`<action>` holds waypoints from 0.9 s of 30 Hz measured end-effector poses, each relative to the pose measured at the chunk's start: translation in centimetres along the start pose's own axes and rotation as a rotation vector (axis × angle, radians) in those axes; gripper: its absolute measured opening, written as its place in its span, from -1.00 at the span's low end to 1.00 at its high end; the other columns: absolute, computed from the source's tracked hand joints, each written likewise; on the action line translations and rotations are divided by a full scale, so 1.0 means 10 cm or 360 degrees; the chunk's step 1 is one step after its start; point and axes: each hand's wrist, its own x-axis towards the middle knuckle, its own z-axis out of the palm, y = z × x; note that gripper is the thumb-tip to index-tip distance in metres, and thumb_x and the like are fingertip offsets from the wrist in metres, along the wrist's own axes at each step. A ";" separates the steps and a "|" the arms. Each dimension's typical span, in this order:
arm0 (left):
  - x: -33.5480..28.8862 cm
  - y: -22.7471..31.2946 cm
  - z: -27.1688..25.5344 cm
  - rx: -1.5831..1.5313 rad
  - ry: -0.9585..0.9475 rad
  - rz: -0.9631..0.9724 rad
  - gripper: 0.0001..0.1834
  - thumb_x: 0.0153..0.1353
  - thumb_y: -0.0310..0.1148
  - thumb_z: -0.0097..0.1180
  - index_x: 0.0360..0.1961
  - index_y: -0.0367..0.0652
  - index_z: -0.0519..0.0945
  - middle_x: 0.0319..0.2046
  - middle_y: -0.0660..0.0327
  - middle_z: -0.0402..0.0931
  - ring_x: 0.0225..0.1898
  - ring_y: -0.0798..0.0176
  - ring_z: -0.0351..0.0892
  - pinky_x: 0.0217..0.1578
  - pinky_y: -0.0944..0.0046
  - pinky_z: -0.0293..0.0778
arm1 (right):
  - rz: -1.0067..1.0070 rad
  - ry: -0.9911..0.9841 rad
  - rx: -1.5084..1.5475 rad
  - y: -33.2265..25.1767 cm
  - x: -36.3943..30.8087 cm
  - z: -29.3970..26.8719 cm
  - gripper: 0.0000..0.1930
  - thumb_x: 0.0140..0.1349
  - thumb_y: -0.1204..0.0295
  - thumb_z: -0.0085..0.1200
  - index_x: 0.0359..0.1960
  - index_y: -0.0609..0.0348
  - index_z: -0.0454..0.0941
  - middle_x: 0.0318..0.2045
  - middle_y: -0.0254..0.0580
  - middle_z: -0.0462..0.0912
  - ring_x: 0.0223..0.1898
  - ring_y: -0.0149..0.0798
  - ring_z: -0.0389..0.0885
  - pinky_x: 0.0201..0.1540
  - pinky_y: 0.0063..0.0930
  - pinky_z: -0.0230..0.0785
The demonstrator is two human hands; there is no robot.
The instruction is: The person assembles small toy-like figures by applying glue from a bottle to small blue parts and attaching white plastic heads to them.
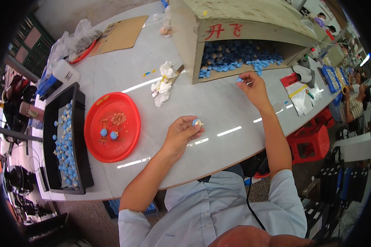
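Over the middle of the table, my left hand (181, 136) pinches a small round blue-and-cream figurine piece (197, 122) between thumb and fingers. My right hand (254, 88) is by the front opening of a beige box (185, 37), its fingertips closed on a small blue piece (239, 80). Many small blue pieces (231, 57) are heaped inside that box, some spilling toward its front lip. To the left, a red round tray (134, 123) carries two blue-and-cream pieces (113, 135). Beyond it, a black bin (83, 164) contains many similar pieces.
Crumpled white tissues (160, 96) and a flat tool (178, 73) lie left of the box. Cardboard (119, 35) and a plastic bag (66, 49) are at the far left. Papers (297, 94) lie at right; red stools (311, 144) stand beyond the table edge. People sit farther right.
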 end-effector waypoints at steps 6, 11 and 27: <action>-0.01 0.01 -0.06 -0.0117 -0.0040 -0.0035 -0.66 0.28 -0.39 0.22 0.01 -0.23 0.45 -0.12 0.16 0.57 -0.08 0.26 0.62 -0.03 0.34 0.54 | -0.0587 -0.0608 0.0629 -0.56 -0.81 0.69 -0.73 0.08 0.63 0.26 -0.16 0.20 0.56 -0.15 -0.20 0.57 -0.20 -0.42 0.50 -0.16 -0.53 0.37; -0.01 0.01 -0.07 -0.0181 -0.0037 -0.0030 -0.65 0.28 -0.36 0.22 0.00 -0.27 0.44 -0.11 0.15 0.56 -0.08 0.29 0.60 -0.01 0.32 0.55 | -0.0528 -0.0508 0.0623 -0.51 -0.91 0.87 -0.74 0.06 0.59 0.30 -0.19 0.18 0.58 -0.17 -0.22 0.60 -0.22 -0.37 0.54 -0.24 -0.53 0.37; 0.02 -0.06 -0.10 -0.0422 -0.0155 -0.0052 -0.67 0.43 -0.34 -0.02 0.11 -0.31 0.40 0.02 0.13 0.49 0.01 0.29 0.55 0.07 0.33 0.51 | -0.0527 -0.0459 0.0631 -0.45 -0.90 0.85 -0.73 0.04 0.58 0.33 -0.20 0.21 0.60 -0.18 -0.21 0.62 -0.26 -0.37 0.54 -0.24 -0.53 0.40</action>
